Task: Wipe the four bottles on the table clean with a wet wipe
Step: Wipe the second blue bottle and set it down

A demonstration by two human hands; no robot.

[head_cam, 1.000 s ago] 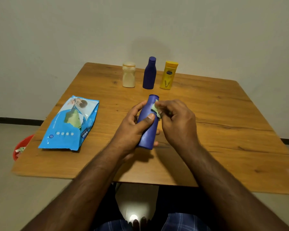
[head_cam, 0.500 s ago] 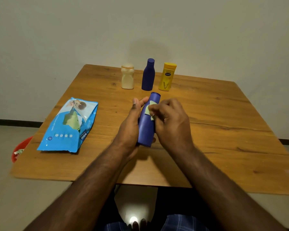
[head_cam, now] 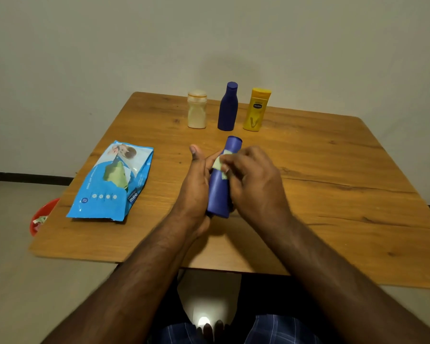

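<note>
A blue bottle (head_cam: 220,192) is held tilted above the middle of the wooden table (head_cam: 333,189), cap end pointing away from me. My left hand (head_cam: 196,184) cradles it from the left, thumb raised. My right hand (head_cam: 251,180) pinches a small pale green wet wipe (head_cam: 220,166) against the bottle's upper side. Three more bottles stand upright in a row at the far edge: a cream one (head_cam: 197,110), a dark blue one (head_cam: 228,107) and a yellow one (head_cam: 255,110).
A blue pack of wet wipes (head_cam: 112,184) lies flat on the table's left side. A red bin (head_cam: 41,217) with scraps sits on the floor beyond the left edge. A wall stands behind the table.
The bottle has turned in my left hand, and the thumb has lifted off it. My right hand has slid the wipe down from the cap end along the bottle's side.
</note>
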